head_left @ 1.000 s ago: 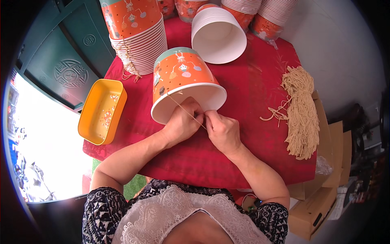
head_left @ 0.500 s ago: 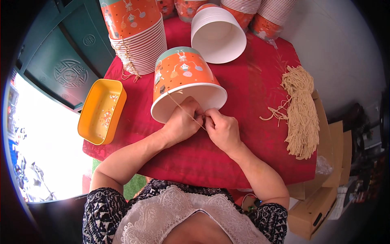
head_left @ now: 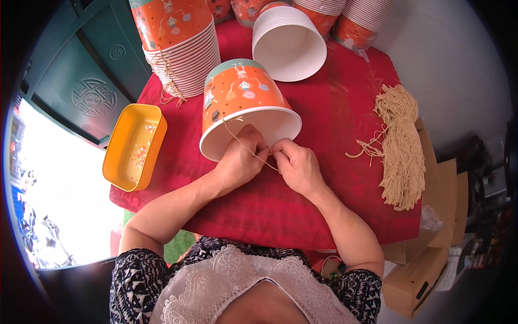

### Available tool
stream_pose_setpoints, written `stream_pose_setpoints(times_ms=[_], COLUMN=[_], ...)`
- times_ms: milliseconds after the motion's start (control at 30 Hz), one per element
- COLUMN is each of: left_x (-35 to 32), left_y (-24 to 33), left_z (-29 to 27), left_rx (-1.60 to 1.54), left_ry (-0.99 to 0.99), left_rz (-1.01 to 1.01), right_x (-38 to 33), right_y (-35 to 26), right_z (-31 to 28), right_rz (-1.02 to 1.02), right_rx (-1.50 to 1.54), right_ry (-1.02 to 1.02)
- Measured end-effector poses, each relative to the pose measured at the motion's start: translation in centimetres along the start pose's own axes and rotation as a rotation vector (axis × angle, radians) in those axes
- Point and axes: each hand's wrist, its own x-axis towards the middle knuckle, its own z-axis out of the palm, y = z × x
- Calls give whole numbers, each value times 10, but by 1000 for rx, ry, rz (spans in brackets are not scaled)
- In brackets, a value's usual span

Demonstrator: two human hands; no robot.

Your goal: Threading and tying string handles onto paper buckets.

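Observation:
An orange paper bucket (head_left: 244,94) with a green base band and white rim lies tipped on the table, its mouth toward me. A thin beige string (head_left: 237,139) comes off its rim and runs down across my left hand (head_left: 244,155) to my right hand (head_left: 294,163). Both hands are closed, fingertips pinched close together just in front of the bucket's mouth. The left hand lies partly inside the opening. Between the fingertips a small bit of string shows; the exact grip there is hidden.
A yellow tub (head_left: 135,148) with small bits inside stands at the left. A bundle of beige strings (head_left: 399,148) lies at the right on the red tablecloth (head_left: 345,216). Behind are a tall bucket stack (head_left: 186,59), a white-mouthed bucket (head_left: 290,51) and more stacks. Cardboard boxes (head_left: 418,281) stand beyond the right edge.
My right hand has shifted slightly up and turned a little, its fingertips still at the left hand's. The string now curves lower between the hands. The bucket has barely moved.

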Motion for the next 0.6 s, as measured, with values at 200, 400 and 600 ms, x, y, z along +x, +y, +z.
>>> stream_pose_setpoints(times_ms=[200, 400, 600], left_x=[-2, -2, 0], left_y=[4, -1, -6], left_z=[-1, 2, 8], left_rx=[-18, -21, -5], left_ry=[-68, -44, -15], left_rz=[12, 25, 67], right_x=[-1, 0, -2], right_y=[1, 0, -2], right_z=[4, 6, 4], right_rz=[-3, -2, 3], right_rx=[-28, -26, -47], right_ry=[53, 68, 81])
